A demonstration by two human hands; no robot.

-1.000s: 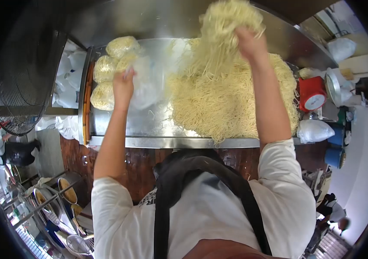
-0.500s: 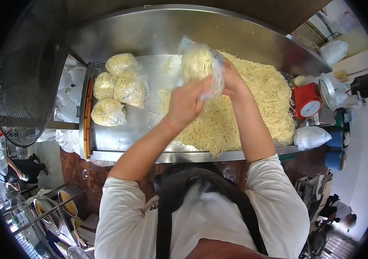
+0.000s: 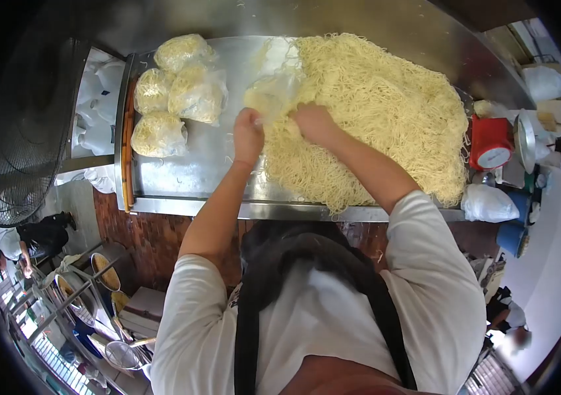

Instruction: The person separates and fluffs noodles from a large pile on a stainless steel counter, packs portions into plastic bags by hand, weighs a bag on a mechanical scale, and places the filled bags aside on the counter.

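Observation:
My left hand [image 3: 249, 136] is closed on the near edge of a clear plastic bag [image 3: 274, 89], which sits low over the steel tray with pale noodles inside. Just right of it, my right hand [image 3: 314, 124] reaches into the left side of a big heap of loose yellow noodles [image 3: 386, 118]. Its fingers look curled round some strands, though their tips are partly hidden. Over on the left of the tray, several filled noodle bags [image 3: 196, 92] lie close together.
The metal tray [image 3: 188, 178] has a raised rim and a tall back wall. Brown poles [image 3: 127, 145] line its left end. A red scale [image 3: 491, 148] and a white bag [image 3: 489, 203] stand at the right. A large fan [image 3: 30, 131] is at far left. Other people appear at both sides.
The noodle bag has come down from mid-air to the tray, further left. My right hand has let go of it and moved into the noodle heap; my left hand still grips the bag.

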